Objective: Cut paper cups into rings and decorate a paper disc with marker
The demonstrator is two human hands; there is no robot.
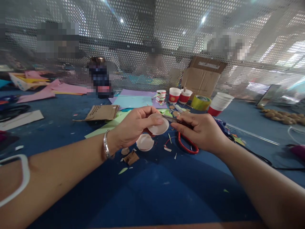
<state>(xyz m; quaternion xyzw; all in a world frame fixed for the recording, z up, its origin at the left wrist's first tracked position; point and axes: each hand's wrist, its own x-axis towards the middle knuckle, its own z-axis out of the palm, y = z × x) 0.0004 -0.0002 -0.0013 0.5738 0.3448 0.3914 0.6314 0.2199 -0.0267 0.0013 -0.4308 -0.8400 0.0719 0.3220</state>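
Observation:
My left hand [133, 127] is closed around a small white round paper disc [159, 128], pinching it between thumb and fingers above the blue table [152, 190]. My right hand [202, 131] grips red-handled scissors [188, 145], whose blades [170, 119] touch the disc's upper edge. A silver bracelet [106, 145] sits on my left wrist. Just below the held disc, a second white round piece [145, 142] lies on the table.
Paper scraps and brown cardboard bits [130, 157] lie near my hands. Behind are red-and-white paper cups [175, 94], a cup stack [220, 103], a yellow tape roll [200, 102], coloured paper sheets [132, 101], a cardboard box [202, 78] and a perforated metal screen [152, 38].

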